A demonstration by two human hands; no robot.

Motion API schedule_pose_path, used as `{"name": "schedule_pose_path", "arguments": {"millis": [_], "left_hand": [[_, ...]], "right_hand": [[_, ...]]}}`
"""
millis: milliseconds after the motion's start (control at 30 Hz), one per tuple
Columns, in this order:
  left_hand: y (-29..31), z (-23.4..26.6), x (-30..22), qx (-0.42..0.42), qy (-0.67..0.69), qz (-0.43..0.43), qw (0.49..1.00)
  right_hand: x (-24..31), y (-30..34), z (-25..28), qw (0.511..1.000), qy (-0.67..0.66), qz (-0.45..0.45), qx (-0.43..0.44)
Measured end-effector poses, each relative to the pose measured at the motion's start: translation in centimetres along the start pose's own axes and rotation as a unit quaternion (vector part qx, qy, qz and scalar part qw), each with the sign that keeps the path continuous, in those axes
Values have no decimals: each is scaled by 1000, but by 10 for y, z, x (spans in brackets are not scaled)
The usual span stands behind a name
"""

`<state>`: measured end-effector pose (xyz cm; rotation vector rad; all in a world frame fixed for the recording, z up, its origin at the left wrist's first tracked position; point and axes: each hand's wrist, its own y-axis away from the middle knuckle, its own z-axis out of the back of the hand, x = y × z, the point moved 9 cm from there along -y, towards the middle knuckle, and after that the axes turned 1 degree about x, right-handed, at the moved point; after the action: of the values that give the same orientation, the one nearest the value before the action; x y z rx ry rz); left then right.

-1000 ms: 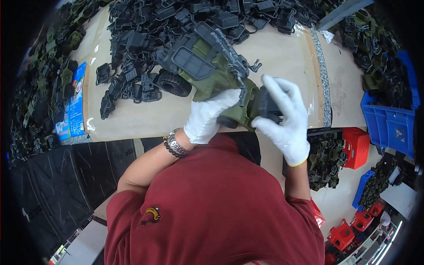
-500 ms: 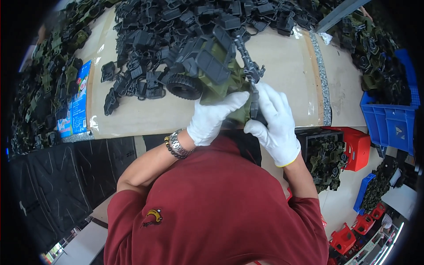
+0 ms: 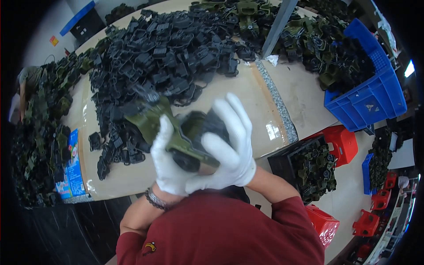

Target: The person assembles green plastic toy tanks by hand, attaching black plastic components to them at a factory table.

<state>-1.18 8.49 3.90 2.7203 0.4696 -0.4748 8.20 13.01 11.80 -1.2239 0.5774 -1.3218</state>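
Grip of the left hand (image 3: 170, 165), in a white glove, is clamped on a green toy vehicle (image 3: 148, 126), its thumb standing up along the side of the body. Grip of the right hand (image 3: 236, 148), gloved alike, is closed around a dark grey part (image 3: 216, 126) at the vehicle's right end; blur hides whether the part is seated or only held against the body. The heels of both hands meet below. The vehicle is tilted, held up over the near edge of the bench (image 3: 128, 179), just ahead of the dark red shirt (image 3: 225, 229). A bracelet (image 3: 155, 199) circles the left wrist.

Beyond the vehicle, a broad pile of dark grey parts (image 3: 163, 62) covers much of the bench, with a few lying loose toward its near left. A blue printed package (image 3: 76, 163) lies at the left, beside a long heap of green and dark pieces (image 3: 39, 145). To the right, a speckled strip (image 3: 279, 101) crosses the surface near a grey metal post (image 3: 280, 28). Farther right stands a blue crate (image 3: 366, 106). Below bench level are a black crate (image 3: 282, 165) holding green vehicles and a red stool (image 3: 346, 145).
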Motion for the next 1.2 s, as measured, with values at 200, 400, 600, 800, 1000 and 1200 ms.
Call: {"name": "schedule_pose_path", "arguments": {"millis": [200,400,600,800,1000,1200], "left_hand": [[-4,16,12,-54,43,-10,998],[-5,20,6,-63,1,9,998],[22,59,-139,-183,-162,-133,960],[169,157,-585,-137,-94,-466,869],[91,86,-474,-233,-256,-556,756],[17,35,-226,-164,-570,-375,713]], "right_hand": [[-15,-21,-2,999,-10,46,8],[-27,-24,-4,999,-26,-5,47],[-215,-32,78,933,161,-309,-86],[-422,-58,171,831,343,-427,-97],[-484,-50,197,822,342,-449,-77],[-437,-37,232,900,239,-307,-197]]}}
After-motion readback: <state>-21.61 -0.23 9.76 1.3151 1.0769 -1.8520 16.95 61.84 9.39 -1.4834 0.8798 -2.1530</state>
